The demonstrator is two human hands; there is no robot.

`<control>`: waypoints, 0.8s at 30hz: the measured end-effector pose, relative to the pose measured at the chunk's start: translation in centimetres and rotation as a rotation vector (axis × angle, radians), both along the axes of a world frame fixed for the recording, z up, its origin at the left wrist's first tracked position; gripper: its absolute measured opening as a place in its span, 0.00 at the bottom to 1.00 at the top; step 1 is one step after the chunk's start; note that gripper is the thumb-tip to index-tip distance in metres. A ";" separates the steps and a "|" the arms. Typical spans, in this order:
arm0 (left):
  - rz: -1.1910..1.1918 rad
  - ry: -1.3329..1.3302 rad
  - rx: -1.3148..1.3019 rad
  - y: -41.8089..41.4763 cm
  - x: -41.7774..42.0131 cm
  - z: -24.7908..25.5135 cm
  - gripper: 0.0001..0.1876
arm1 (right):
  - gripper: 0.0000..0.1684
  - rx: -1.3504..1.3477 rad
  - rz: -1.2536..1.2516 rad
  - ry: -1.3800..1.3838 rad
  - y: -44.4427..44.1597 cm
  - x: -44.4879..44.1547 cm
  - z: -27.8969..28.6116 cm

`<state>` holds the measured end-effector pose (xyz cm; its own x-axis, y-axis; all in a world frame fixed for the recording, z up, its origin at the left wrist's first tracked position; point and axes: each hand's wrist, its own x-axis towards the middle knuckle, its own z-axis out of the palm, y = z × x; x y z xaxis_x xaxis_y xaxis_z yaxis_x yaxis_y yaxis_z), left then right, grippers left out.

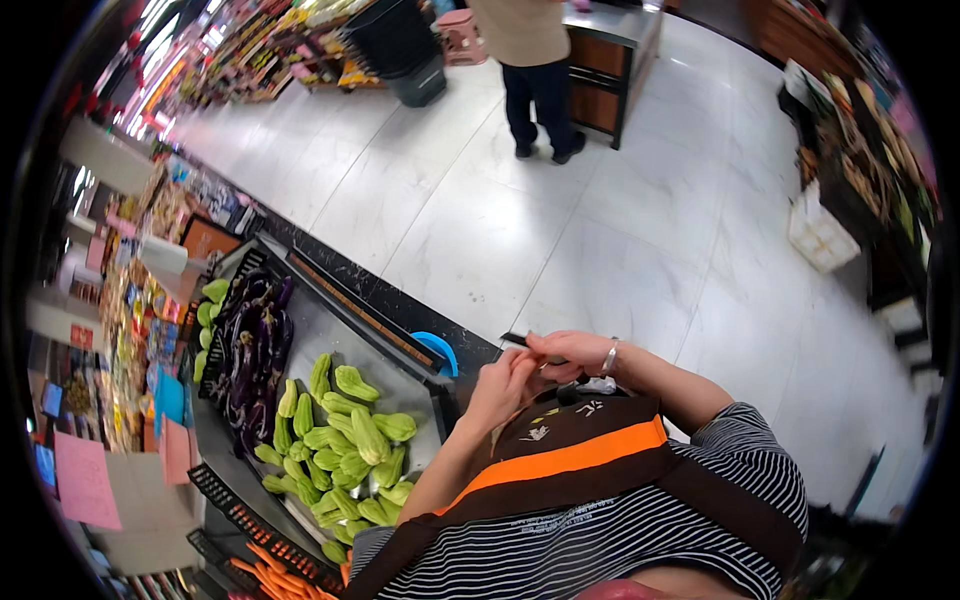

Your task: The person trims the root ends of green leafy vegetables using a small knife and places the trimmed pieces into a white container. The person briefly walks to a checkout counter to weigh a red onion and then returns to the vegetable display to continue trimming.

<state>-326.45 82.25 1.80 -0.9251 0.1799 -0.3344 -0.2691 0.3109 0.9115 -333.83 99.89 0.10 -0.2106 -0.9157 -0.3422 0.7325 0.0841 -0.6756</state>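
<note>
My right hand [576, 351], with a bracelet at its wrist, is shut on a small dark flat object [514, 340] that juts out past the fingers; its exact kind is unclear. My left hand [501, 386] meets the right one in front of the brown apron [577, 420] with its orange band. Its fingers are bent together, and whether they pinch anything is hidden. Left of my forearm, pale green squashes [367, 435] are heaped on a metal display stand [315, 300]. Long purple eggplants [251, 345] lie farther along it.
Carrots [281, 577] lie behind a black plastic rail [255, 517]. A blue basin [437, 352] shows beyond the stand's edge. A person [536, 82] stands by a counter [626, 67], near stacked dark bins [405, 60]. A white crate [820, 229] is at right.
</note>
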 end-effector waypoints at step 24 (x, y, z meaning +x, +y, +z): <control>-0.114 0.585 -0.238 -27.4 -76.6 3.7 0.12 | 0.12 0.090 0.016 0.276 -25.2 -72.9 5.0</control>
